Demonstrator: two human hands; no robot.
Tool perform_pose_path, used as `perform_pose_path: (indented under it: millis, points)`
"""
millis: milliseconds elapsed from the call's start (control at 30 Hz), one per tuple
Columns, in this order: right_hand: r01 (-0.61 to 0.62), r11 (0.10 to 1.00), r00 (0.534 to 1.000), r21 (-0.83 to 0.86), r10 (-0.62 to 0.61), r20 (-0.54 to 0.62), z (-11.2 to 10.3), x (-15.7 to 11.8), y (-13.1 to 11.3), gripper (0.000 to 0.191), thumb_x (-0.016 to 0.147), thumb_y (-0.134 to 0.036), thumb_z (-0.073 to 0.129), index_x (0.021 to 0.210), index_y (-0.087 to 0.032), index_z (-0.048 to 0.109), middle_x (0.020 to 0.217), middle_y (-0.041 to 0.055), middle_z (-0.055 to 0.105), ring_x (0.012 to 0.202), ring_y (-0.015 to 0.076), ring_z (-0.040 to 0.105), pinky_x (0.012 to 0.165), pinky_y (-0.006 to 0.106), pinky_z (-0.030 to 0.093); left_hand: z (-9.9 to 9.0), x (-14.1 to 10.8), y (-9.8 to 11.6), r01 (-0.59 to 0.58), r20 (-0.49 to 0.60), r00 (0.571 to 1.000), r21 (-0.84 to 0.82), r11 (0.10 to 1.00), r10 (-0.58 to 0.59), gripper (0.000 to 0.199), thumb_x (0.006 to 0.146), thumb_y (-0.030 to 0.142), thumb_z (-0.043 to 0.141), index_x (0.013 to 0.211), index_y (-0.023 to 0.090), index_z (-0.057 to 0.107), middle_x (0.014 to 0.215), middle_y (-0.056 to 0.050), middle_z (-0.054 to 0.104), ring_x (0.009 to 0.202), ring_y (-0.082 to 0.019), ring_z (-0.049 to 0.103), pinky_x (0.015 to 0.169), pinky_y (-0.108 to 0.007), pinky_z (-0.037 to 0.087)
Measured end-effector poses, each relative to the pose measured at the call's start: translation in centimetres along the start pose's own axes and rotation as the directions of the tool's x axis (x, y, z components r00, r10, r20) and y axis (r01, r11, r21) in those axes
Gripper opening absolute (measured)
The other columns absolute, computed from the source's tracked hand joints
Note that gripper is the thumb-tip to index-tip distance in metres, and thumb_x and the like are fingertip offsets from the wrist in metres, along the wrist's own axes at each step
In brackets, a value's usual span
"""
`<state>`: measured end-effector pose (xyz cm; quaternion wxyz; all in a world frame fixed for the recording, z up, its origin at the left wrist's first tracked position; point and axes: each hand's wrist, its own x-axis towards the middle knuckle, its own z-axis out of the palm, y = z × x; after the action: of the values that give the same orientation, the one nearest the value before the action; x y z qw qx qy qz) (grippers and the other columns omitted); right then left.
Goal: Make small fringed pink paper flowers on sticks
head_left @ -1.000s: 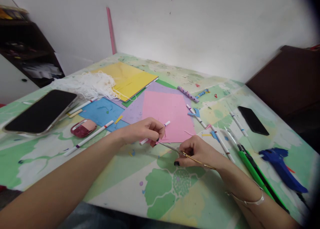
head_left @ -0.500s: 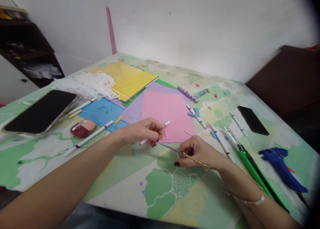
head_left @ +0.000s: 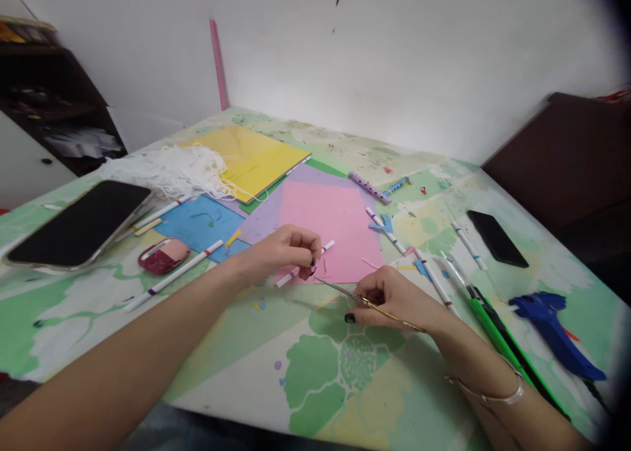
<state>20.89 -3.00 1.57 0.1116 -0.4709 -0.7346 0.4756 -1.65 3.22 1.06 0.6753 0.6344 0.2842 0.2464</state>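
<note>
My right hand (head_left: 387,296) is closed around a pair of scissors (head_left: 340,288), whose narrow blades point left and look closed. My left hand (head_left: 290,252) is pinched just beyond the blade tips; whatever sits between thumb and finger is too small to name. Below and behind its fingers lies a white marker (head_left: 288,278) on a pink sheet (head_left: 325,214), with thin pink and red scraps near it. A lilac sheet (head_left: 261,221) shows from under the pink one.
A blue sheet (head_left: 197,219), yellow sheets (head_left: 246,155) and tangled white yarn (head_left: 172,168) lie left. Left are a large phone (head_left: 79,224) and a maroon case (head_left: 163,256). Right are markers, a green cutter (head_left: 503,336), a blue glue gun (head_left: 552,329) and a black phone (head_left: 497,237).
My left fingers have lifted a little, away from the scissor tips, leaving a small gap. My right hand with the scissors has stayed almost in place.
</note>
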Motion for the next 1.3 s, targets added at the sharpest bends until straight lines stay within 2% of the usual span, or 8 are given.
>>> perform_pose_path:
  millis: [100,200,300,433,600,733,1033,1300]
  points:
    - [0.0,0.999,0.997,0.046,0.004,-0.073,0.0,0.1,0.0,0.038,0.07,-0.034,0.065,0.051,-0.017,0.036,0.049,-0.008,0.024,0.047,0.0055,0.021,0.043,0.022,0.013,0.3,0.1,0.1,-0.089,-0.179,0.981,-0.108,0.99,0.068,0.007,0.067,0.012,0.055,0.064,0.015,0.061,0.058,-0.001,0.057,0.055,-0.011,0.053,0.055,-0.023,0.041]
    - [0.019,0.992,0.984,0.126,0.004,-0.177,0.3,0.3,0.0,0.036,0.072,-0.034,0.063,0.054,-0.018,0.037,0.051,-0.0077,0.024,0.047,0.0056,0.023,0.043,0.021,0.016,0.7,0.1,0.4,-0.199,-0.358,0.926,-0.2,0.959,0.118,0.005,0.071,0.013,0.058,0.067,0.015,0.062,0.063,-0.001,0.059,0.057,-0.011,0.054,0.058,-0.023,0.043]
    - [0.049,0.981,0.943,0.19,0.017,-0.334,1.1,0.6,0.0,0.031,0.078,-0.038,0.056,0.059,-0.018,0.041,0.051,-0.0074,0.027,0.046,0.0059,0.027,0.043,0.021,0.019,1.4,0.1,0.5,-0.258,-0.44,0.889,-0.25,0.933,0.127,0.003,0.071,0.013,0.063,0.069,0.015,0.063,0.061,0.001,0.056,0.058,-0.01,0.053,0.057,-0.021,0.042]
    - [0.103,0.979,0.88,0.177,-0.007,-0.476,2.8,0.9,0.1,0.026,0.081,-0.036,0.051,0.063,-0.017,0.045,0.05,-0.007,0.031,0.044,0.0064,0.03,0.043,0.021,0.022,2.7,-0.1,0.1,-0.225,-0.392,0.917,-0.352,0.908,0.075,0.001,0.074,0.016,0.065,0.074,0.015,0.065,0.06,0.002,0.055,0.054,-0.006,0.049,0.052,-0.018,0.039]
    - [0.116,0.985,0.855,0.131,-0.032,-0.517,4.4,1.0,-0.4,0.022,0.081,-0.03,0.049,0.064,-0.018,0.045,0.046,-0.0068,0.035,0.044,0.007,0.033,0.044,0.021,0.023,4.1,-0.3,-0.5,-0.188,-0.347,0.938,-0.471,0.862,0.015,0.004,0.075,0.016,0.066,0.077,0.014,0.064,0.063,0.001,0.06,0.053,-0.005,0.052,0.052,-0.016,0.041]
    - [0.123,0.984,0.825,0.13,-0.028,-0.565,5.0,1.3,-0.8,0.02,0.081,-0.028,0.048,0.064,-0.018,0.045,0.046,-0.0063,0.037,0.044,0.0073,0.035,0.044,0.021,0.025,4.8,-0.3,-0.7,-0.177,-0.348,0.937,-0.536,0.825,-0.025,0.006,0.073,0.017,0.067,0.077,0.014,0.063,0.064,0.0,0.061,0.054,-0.006,0.053,0.054,-0.016,0.043]
    - [0.15,0.98,0.795,0.134,-0.039,-0.605,5.9,2.2,-1.7,0.019,0.08,-0.03,0.047,0.068,-0.016,0.05,0.045,-0.0067,0.037,0.042,0.0071,0.035,0.043,0.021,0.025,5.4,-0.3,-0.3,-0.203,-0.353,0.935,-0.481,0.853,0.023,0.008,0.079,0.022,0.061,0.076,0.016,0.057,0.064,0.002,0.056,0.057,-0.007,0.051,0.055,-0.018,0.04]
    - [0.168,0.973,0.777,0.161,-0.03,-0.628,6.5,2.6,-1.7,0.019,0.081,-0.031,0.046,0.07,-0.016,0.051,0.044,-0.0073,0.036,0.041,0.007,0.035,0.043,0.021,0.026,5.9,-0.4,-0.4,-0.247,-0.428,0.902,-0.404,0.881,0.057,0.009,0.079,0.021,0.057,0.074,0.016,0.052,0.063,0.003,0.053,0.056,-0.008,0.047,0.057,-0.02,0.04]
